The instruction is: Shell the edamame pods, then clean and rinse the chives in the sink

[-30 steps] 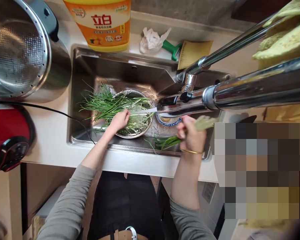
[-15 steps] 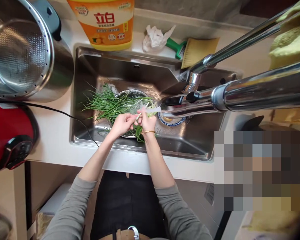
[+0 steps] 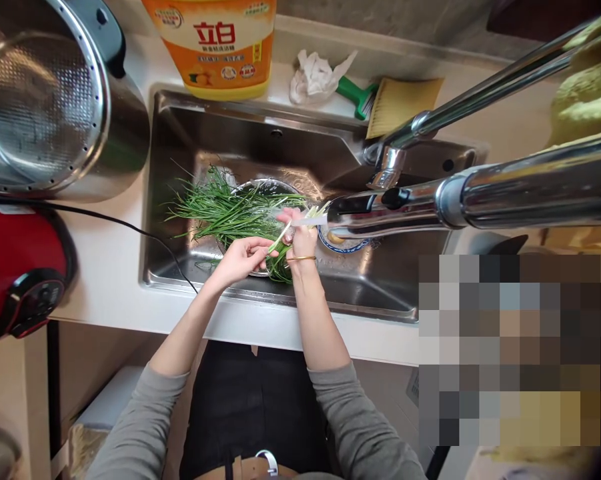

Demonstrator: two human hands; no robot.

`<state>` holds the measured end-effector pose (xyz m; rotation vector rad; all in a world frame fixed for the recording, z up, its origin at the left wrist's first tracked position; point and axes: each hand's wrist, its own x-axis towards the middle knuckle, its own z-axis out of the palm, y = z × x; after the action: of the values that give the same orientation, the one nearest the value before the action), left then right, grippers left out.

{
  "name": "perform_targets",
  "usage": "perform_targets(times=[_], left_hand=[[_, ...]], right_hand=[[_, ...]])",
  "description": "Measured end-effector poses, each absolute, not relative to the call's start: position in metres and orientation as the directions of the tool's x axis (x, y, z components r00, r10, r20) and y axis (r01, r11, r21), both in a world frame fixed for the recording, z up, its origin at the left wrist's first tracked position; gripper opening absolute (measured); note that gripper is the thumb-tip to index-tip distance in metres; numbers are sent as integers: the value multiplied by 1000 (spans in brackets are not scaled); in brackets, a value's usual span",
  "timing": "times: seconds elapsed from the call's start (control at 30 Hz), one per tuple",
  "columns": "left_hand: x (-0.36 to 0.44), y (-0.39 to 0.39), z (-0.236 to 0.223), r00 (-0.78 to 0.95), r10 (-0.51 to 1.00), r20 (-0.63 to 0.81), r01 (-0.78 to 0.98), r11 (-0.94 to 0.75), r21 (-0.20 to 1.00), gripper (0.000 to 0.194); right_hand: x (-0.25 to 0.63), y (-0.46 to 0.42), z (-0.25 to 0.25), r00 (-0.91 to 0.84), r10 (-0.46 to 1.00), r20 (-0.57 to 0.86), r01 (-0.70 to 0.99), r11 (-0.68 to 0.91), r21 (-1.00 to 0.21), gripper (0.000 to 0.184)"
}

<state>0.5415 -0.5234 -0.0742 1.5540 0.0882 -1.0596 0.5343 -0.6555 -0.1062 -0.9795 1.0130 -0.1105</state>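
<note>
In the head view my left hand (image 3: pixel 243 260) pinches a thin spring onion (image 3: pixel 281 235) near its pale end, which points up toward my right hand. My right hand (image 3: pixel 303 233), with a gold bracelet at the wrist, is under the running water with its fingers stretched out to the left, apart from my left hand. A large bunch of spring onions (image 3: pixel 220 210) lies across a metal bowl (image 3: pixel 265 183) in the sink, its white ends toward the right. The chrome faucet (image 3: pixel 390 213) pours water over my right hand.
Beside the bowl in the sink (image 3: pixel 380 293) sits a blue-rimmed dish (image 3: pixel 347 248). Behind stand a yellow detergent bottle (image 3: pixel 230 50), crumpled white paper (image 3: pixel 315 77), a green peeler (image 3: pixel 355 95) and a yellow sponge cloth (image 3: pixel 403 103). A steel pot (image 3: pixel 125 140) and red cooker (image 3: pixel 25 247) are left.
My hands have drawn apart. My right hand has moved slightly up and right, its fingers loosened into the water, while my left has come down a little, keeping the spring onion.
</note>
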Motion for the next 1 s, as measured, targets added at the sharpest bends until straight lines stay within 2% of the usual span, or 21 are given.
perform_targets(times=[0.13,0.27,0.37,0.47,0.53,0.7,0.87,1.0], left_hand=[[548,-520,-67,576,-511,-638,573,-305,761,34],[549,-521,-66,544,-500,-674,631,-285,721,32],[549,-527,-72,574,-443,-689,687,-196,699,37],[553,-537,-80,624,-401,-671,681,-141,718,39],[558,-542,-84,645,-415,-642,635,-176,752,35],[572,-553,-85,797,-400,-453,347,-310,885,24],[581,-558,-79,782,-449,-433,293,-347,891,26],[584,-557,-74,757,-500,-422,266,-354,897,27]], right_hand=[[535,-658,-101,615,-437,-657,-382,564,-732,45],[537,-655,-97,536,-514,-670,-385,558,-735,50],[534,-656,-96,614,-435,-659,-424,523,-740,50],[527,-660,-94,670,-372,-643,-452,482,-751,43],[521,-665,-93,669,-386,-636,-449,471,-759,38],[511,-677,-88,679,-413,-607,-409,473,-780,39],[507,-679,-88,676,-492,-548,-370,416,-831,40],[506,-678,-89,692,-464,-554,-390,406,-827,41]])
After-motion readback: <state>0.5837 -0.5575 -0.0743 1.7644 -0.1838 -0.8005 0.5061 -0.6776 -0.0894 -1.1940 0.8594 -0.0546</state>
